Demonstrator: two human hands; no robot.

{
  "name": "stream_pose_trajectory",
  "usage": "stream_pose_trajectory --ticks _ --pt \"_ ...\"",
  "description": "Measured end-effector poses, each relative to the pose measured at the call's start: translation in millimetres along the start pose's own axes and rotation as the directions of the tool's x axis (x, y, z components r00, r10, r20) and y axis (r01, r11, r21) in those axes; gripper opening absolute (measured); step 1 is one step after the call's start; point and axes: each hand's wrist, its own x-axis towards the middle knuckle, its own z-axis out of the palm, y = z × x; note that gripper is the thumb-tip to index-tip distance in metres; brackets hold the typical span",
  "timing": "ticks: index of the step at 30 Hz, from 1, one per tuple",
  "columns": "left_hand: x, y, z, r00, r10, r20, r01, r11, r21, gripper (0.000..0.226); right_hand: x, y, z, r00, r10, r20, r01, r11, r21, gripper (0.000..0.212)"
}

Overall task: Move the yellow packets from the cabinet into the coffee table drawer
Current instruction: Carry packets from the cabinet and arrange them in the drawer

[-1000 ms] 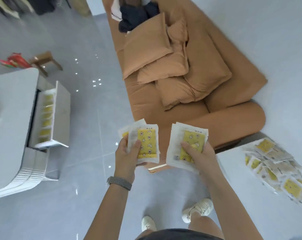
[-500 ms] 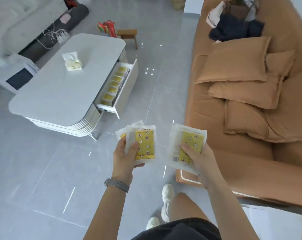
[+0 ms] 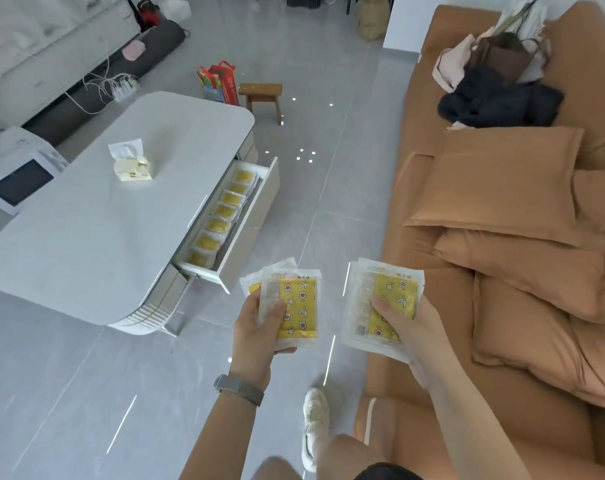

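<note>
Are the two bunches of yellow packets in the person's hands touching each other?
Apart. The head view shows bare grey floor between the packets held by the left hand and the packets held by the right hand.

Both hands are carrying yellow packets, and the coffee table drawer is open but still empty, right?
Not quite. The head view shows the drawer open but not empty: a row of yellow packets already lies inside it. The rest holds: the left hand grips a stack of packets, and the right hand grips another stack.
</note>
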Motion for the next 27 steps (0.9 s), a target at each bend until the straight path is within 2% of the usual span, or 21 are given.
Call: stream_pose_trajectory --ticks 3,7,17,27 --pt "44 23 17 0.999 -0.002 -0.046 0.0 1.0 -0.03 0.024 52 -32 14 0.998 0.003 0.055 0.0 0.998 -0.057 0.018" --pt "95 50 28 0.995 -0.018 -0.097 0.011 0.998 -0.067 0.022 114 -62 40 0.994 0.03 0.1 -0.02 0.995 -0.094 0.025" --pt "254 87 19 0.966 -0.071 -0.247 0.031 0.986 -0.162 0.019 301 -105 131 0.973 0.089 0.211 -0.035 0.968 -0.247 0.027" --pt "378 102 12 0.876 -0.162 -0.455 0.043 0.964 -0.261 0.02 455 -139 223 0.935 0.179 0.307 -0.055 0.926 -0.373 0.023"
